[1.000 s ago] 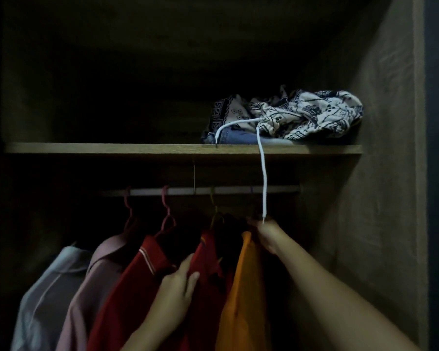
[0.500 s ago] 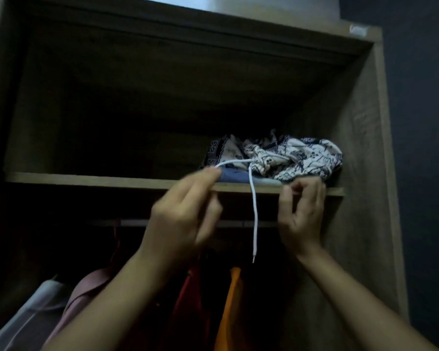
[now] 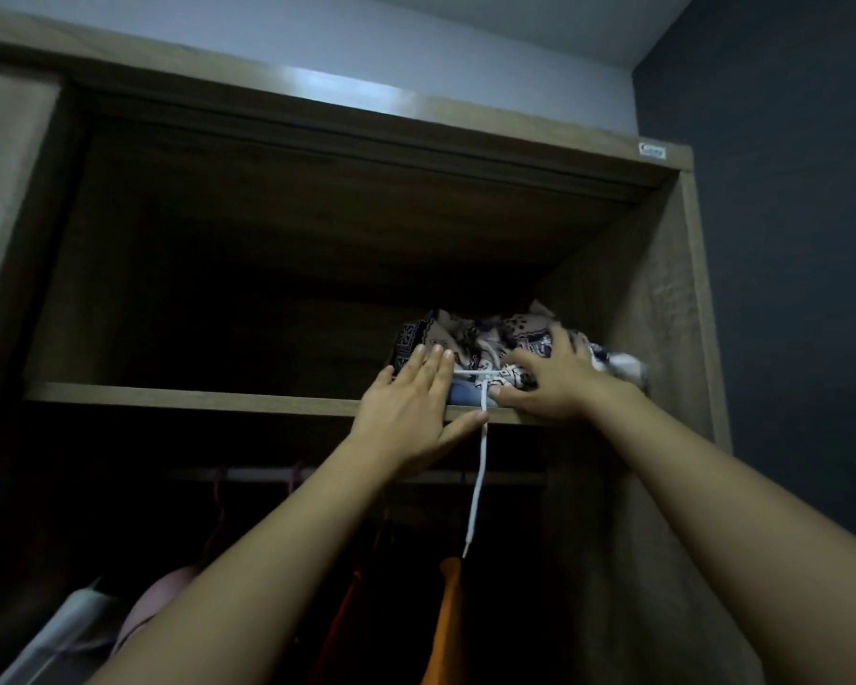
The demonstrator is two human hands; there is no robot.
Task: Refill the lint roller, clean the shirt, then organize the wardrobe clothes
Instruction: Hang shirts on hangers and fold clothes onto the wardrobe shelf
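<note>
A crumpled patterned cloth point(image 3: 490, 336) lies on the right end of the wardrobe's upper shelf point(image 3: 194, 395), over a folded blue garment point(image 3: 465, 394). My left hand point(image 3: 411, 407) lies flat with straight fingers against the left side of the pile. Spread over the patterned cloth's right part is my right hand point(image 3: 552, 380), with its thumb at the shelf edge. A white drawstring point(image 3: 478, 487) hangs from the pile down past the shelf, between my hands.
Below the shelf a rail point(image 3: 248, 474) carries hangers. Hanging garments show at the bottom: a white one point(image 3: 65, 630), a pink one point(image 3: 169, 595), a red one point(image 3: 342, 620) and an orange one point(image 3: 446, 630). The wardrobe's right wall point(image 3: 663, 338) is close to the pile.
Both hands rose from the hanging shirts to the upper shelf and now rest on the cloth pile. The view tilted upward.
</note>
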